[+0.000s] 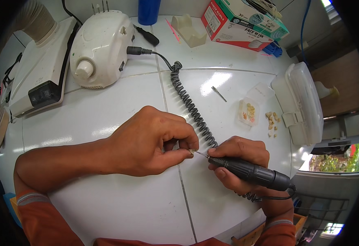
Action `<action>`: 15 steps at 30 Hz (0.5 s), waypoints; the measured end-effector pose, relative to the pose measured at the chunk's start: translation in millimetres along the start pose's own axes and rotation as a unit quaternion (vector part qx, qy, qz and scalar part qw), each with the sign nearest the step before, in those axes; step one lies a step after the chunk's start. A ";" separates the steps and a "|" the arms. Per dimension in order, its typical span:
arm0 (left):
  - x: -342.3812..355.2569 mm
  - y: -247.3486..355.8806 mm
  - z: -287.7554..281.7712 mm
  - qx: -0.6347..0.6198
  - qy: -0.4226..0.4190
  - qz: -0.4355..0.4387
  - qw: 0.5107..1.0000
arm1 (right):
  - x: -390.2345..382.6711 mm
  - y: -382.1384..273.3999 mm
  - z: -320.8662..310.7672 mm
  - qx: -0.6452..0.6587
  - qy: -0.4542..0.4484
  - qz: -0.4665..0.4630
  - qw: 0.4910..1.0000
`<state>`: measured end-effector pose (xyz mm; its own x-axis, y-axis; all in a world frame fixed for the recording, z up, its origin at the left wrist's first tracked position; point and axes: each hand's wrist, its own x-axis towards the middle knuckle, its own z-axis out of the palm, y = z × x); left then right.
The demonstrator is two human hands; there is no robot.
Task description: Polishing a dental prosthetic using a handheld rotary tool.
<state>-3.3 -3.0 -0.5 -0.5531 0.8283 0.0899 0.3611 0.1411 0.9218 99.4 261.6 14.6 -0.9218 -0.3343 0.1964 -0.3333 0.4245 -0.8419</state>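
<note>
Left hand [146,141] is pinching a tiny pale piece [191,152] between thumb and forefinger, fingers closed on it, resting low over the white tiled tabletop [118,205]. Right hand [239,162] is gripping a dark rotary handpiece [249,172] like a pen, fingers wrapped shut around the barrel, its thin bur tip [201,154] touching or just at the pinched piece. Piece too small to tell its shape or how much is ground already.

Progress, as a judgement: grinding on this one piece looks mid-way, tool at contact. A small clear tray [248,111] is holding a few similar yellowish bits, and a loose scatter of more bits [273,123] is lying just beside it on the tabletop. Cannot tell which lot is finished and which is waiting.

Around: coiled grey cord [189,106] is running from the handpiece up between the hands to a white motor unit with a knob [99,49] at the far left. A spare bur [219,94] is lying alone near the tray. White closed plastic case [300,102] at right edge, box of masks [241,22] at the far side, blue cylinder [148,10], small white holder [189,30], another white device [40,74] at far left.

In the way: only the cord, lying just beside the right hand's knuckles; the rest is well apart.
</note>
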 end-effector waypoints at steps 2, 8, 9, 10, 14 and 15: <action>1.0 -1.8 1.6 0.001 0.003 0.006 1.000 | -0.4 1.0 0.0 -0.003 0.001 -0.007 1.000; 0.2 -0.5 1.0 0.001 0.007 0.005 1.000 | 0.1 0.9 1.4 0.004 0.008 -0.007 1.000; 0.2 0.1 0.8 0.001 0.007 0.006 1.000 | -0.3 1.1 1.5 0.001 0.009 -0.008 1.000; 0.4 0.2 1.0 0.002 0.007 0.008 1.000 | -0.6 1.3 1.5 -0.001 0.009 -0.009 1.000; 0.6 0.0 1.8 0.003 0.009 0.012 1.000 | 0.2 0.3 0.5 0.000 0.005 -0.005 1.000; 0.5 -0.2 2.0 0.003 0.010 0.012 1.000 | 0.6 0.5 0.3 -0.001 0.005 -0.003 1.000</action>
<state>-2.2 -1.6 -1.4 -0.5591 0.8205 0.1187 0.3783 0.1251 0.9172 98.7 261.3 14.1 -0.9213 -0.3294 0.2067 -0.3400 0.4246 -0.8391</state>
